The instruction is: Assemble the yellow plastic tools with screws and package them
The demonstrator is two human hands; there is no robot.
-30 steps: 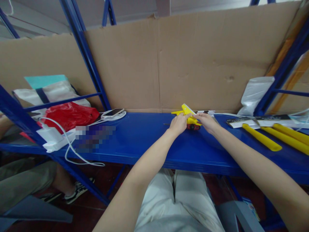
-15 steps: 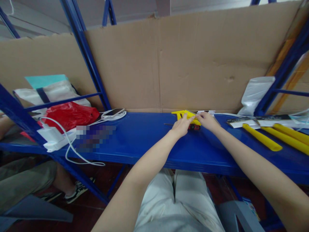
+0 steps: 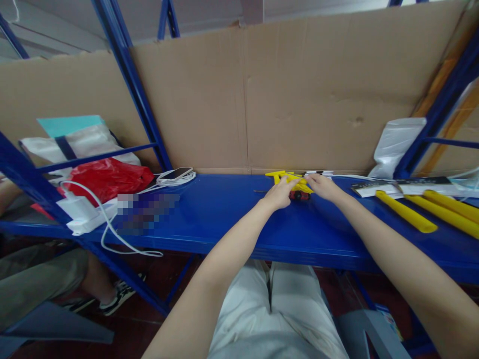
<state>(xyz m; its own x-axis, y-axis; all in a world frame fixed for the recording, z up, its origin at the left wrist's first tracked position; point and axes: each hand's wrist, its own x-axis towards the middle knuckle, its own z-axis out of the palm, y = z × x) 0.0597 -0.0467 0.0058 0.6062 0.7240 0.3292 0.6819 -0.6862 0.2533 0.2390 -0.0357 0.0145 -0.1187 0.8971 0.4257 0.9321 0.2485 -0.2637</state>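
Observation:
A yellow plastic part [image 3: 277,176] with a T-shaped left end is at the back of the blue shelf. My left hand [image 3: 277,195] is closed on it from the front, fingers over its middle. At its upper right edge, my right hand [image 3: 322,186] has its fingertips pinched together on the part. A thin dark line runs along the top of the part towards those fingertips; I cannot tell what it is. Just below lies a screwdriver with a red and black handle [image 3: 300,196]. Its shaft points left, partly hidden behind my left hand.
Several yellow tubular pieces [image 3: 406,212] and black-and-white packages [image 3: 424,187] lie on the right. Left are a phone [image 3: 177,173] on a coiled white cable, a power strip [image 3: 95,219] and a red bag [image 3: 112,177]. Cardboard [image 3: 299,89] closes the back. Another person's leg [image 3: 48,279] shows lower left.
The yellow part has turned slightly between my hands, and the thin dark line now shows on its top. My right fingertips have shifted a little; the screwdriver stays in place.

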